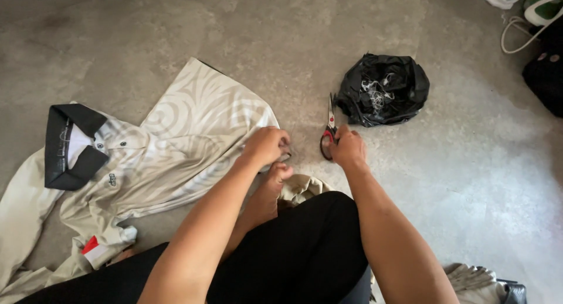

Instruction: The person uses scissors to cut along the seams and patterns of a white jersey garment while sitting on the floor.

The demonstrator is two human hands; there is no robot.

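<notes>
The left hand [267, 144], at the middle of the frame, has its grip pinched shut on the edge of the cream patterned shirt [176, 145], which lies spread on the grey concrete floor [481, 163] across the left half of the frame, its black collar [70, 145] at the far left. The right hand [347, 148], just right of centre, rests on the handles of the scissors [328, 131]; whether its grip has closed through the loops I cannot tell, as the fingers hide them. The blades point toward the top of the frame, close to a black plastic bag [384, 90] with white thread scraps inside.

A bare foot [274, 184] sits directly below the left hand, touching the cloth. In my judgement the risk lies there: a blade swung toward the pinched edge could nick the toes or the holding fingers, or cut into the shirt panel if the fabric bunches.

Count: 1 shirt on the floor, 1 pair of scissors, 1 black bag, 2 hands, 1 foot in view, and 1 more folded pale garment [469, 277] at the lower right edge.
</notes>
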